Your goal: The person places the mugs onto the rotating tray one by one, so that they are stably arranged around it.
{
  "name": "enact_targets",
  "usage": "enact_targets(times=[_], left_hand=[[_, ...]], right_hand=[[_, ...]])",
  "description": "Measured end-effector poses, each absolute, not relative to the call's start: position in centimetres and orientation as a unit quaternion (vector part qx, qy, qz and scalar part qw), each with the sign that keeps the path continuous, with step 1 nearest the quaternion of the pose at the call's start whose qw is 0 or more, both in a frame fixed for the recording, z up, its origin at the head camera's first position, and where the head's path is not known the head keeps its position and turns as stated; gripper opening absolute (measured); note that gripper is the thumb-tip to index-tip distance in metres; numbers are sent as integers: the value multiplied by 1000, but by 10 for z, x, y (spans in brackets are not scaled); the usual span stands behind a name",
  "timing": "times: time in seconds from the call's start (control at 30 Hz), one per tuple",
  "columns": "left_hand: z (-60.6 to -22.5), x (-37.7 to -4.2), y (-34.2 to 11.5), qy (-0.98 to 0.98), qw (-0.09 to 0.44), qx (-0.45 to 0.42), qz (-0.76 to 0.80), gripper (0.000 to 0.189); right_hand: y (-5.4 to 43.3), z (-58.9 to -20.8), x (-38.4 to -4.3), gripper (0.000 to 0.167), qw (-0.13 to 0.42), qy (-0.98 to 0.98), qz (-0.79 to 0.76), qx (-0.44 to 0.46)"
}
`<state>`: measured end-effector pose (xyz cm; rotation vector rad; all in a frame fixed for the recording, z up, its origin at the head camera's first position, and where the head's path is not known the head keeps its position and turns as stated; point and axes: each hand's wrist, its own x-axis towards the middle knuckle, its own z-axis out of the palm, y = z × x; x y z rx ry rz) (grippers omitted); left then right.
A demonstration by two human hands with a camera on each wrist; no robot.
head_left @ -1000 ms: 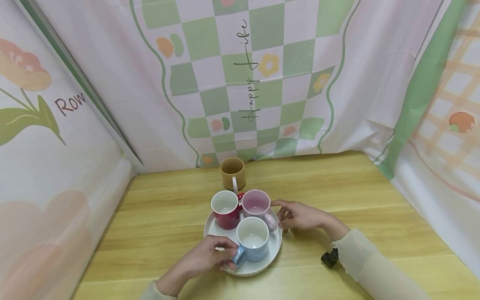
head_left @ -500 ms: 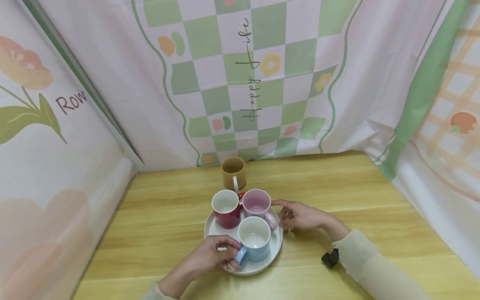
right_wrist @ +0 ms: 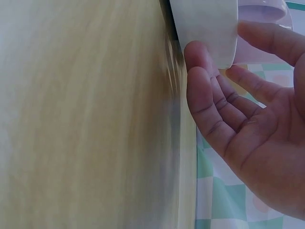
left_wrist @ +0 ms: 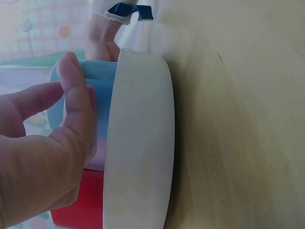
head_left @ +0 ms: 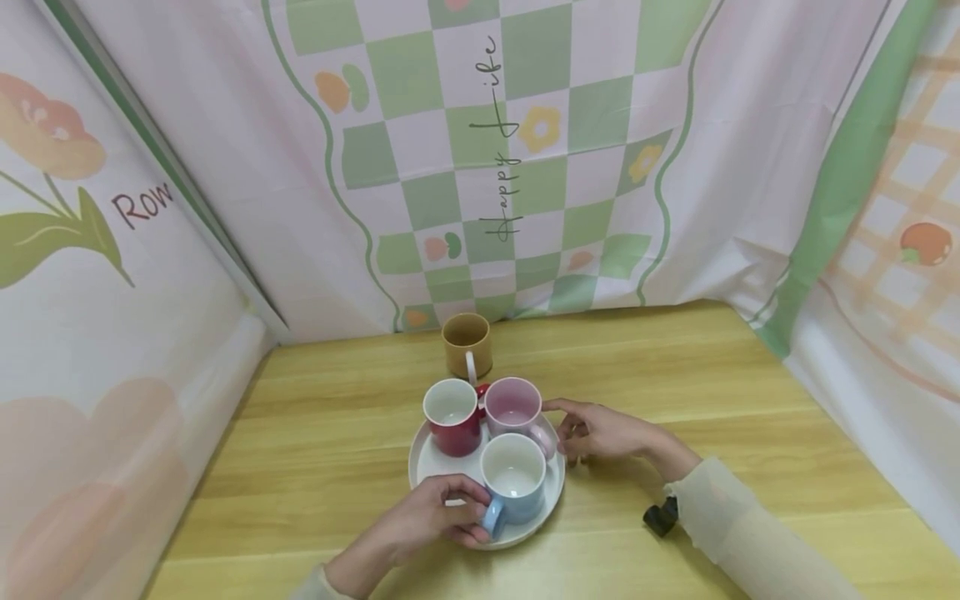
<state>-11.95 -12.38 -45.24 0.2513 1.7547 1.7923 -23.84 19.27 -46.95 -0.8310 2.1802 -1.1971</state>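
Note:
On a round white tray with a raised rim [head_left: 423, 467] stand a light blue mug [head_left: 521, 504], a red mug [head_left: 453, 437] and a pink mug [head_left: 513, 400]. My left hand [head_left: 435, 517] pinches the handle of the blue mug, which faces the near left side. In the left wrist view, fingers [left_wrist: 76, 95] lie over this handle. Along the tray's right side is my right hand [head_left: 603, 433], its relaxed fingers touching the outer wall. Its thumb and index finger meet the rim, as the right wrist view shows, close to the pink mug.
Behind the tray a brown mug [head_left: 467, 350] with a white handle stands on the wooden table [head_left: 322, 433]. A small black object [head_left: 660, 517] is by the right sleeve. Printed cloth [head_left: 525, 192] hangs at the back and both sides.
The blue mug has shifted slightly right on the tray, and its handle has swung toward the near side. My left hand has followed it rightward. The right hand stays put.

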Motion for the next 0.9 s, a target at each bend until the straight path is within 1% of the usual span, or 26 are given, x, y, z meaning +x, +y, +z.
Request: enact_targets(times=[0.23,0.5,0.9], left_hand=[[-456,-118,-123,638,317,94,695,29],[-452,-122,-131,630,319,115,699,35],[-439,-131,-151,691,275,105,660,40]], right_hand=[[192,-469,-239,70,259,802,-444,-304],[192,-470,-239,70,262,803,-443,-300],[192,-466,-237,71,264,805,-444,-293]])
